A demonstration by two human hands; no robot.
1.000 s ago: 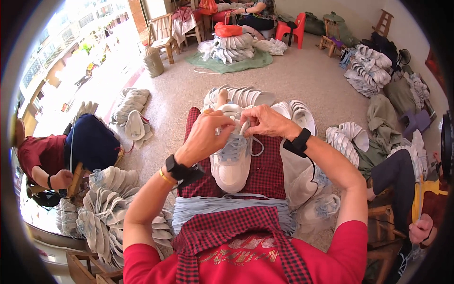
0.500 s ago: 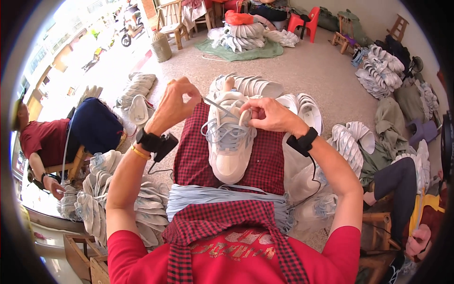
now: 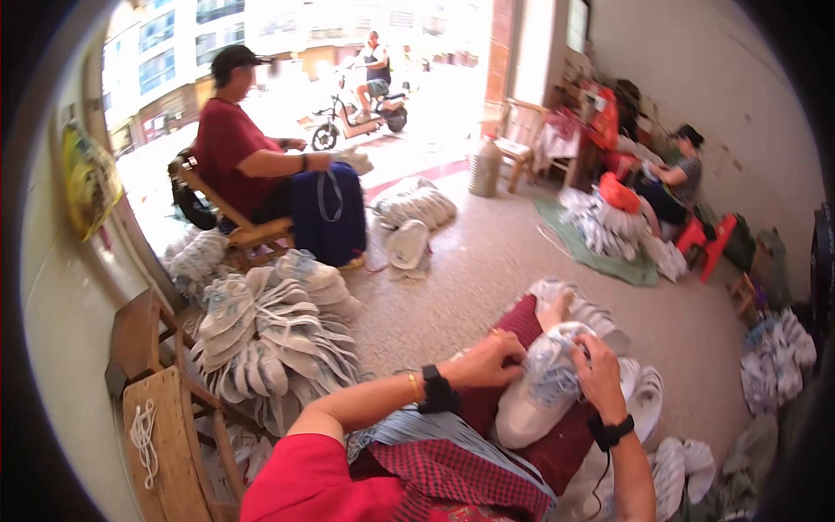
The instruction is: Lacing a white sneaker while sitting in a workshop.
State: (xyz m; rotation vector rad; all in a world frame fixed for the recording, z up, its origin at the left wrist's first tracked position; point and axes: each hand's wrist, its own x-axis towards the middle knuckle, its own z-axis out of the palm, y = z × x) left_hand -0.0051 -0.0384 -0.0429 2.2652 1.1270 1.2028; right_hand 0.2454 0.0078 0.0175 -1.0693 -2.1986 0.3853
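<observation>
A white sneaker (image 3: pixel 526 416) with light blue laces (image 3: pixel 546 376) rests on my lap, its toe toward me. At the left side of its lacing, my left hand (image 3: pixel 493 358) is closed with fingers drawn together; what they pinch is too blurred to see. My right hand (image 3: pixel 598 370) grips the sneaker's upper edge near the top eyelets, fingers bent over it. A bundle of light blue laces (image 3: pixel 413 426) lies across my lap, over a red and black checked apron (image 3: pixel 452 465).
A big heap of white shoes (image 3: pixel 270 339) lies at left, by a wooden bench (image 3: pixel 165 444) holding a white cord. A seated person (image 3: pixel 252 148) handles a shoe at upper left. More shoes (image 3: pixel 609 222) lie on a green sheet (image 3: pixel 557 235). Another person (image 3: pixel 683 170) sits far right.
The view has swung left, toward the doorway and seated person. My left hand has come down from its raised place to the sneaker's side. The right hand stays at the sneaker's upper edge.
</observation>
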